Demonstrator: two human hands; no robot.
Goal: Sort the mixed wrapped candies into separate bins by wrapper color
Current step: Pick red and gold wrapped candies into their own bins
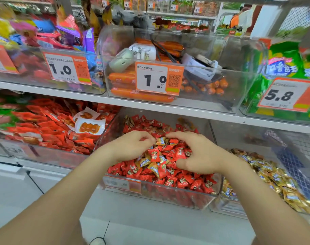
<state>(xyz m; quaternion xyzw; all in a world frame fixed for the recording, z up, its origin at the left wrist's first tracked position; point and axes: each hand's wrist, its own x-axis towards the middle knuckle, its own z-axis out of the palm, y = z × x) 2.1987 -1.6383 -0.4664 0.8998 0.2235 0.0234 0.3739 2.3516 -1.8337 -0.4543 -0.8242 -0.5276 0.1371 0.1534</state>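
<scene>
Left hand (133,147), right hand (201,154) among candies (170,175)

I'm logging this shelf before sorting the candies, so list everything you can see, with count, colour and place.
Red wrapped candies: many, red, centre clear plastic bin, lower shelf.
Stray gold wrapped candies: several, gold, same bin.
Gold wrapped candy pile: many, gold, lower right bin.
Red flat snack packets: many, red, lower left bin.
Orange sausages: several, orange, upper centre bin.
Orange price tags: several, bin fronts.
Green bags: few, green, upper right.
Hands: two; left hand and right hand on the centre bin's candies.
</scene>
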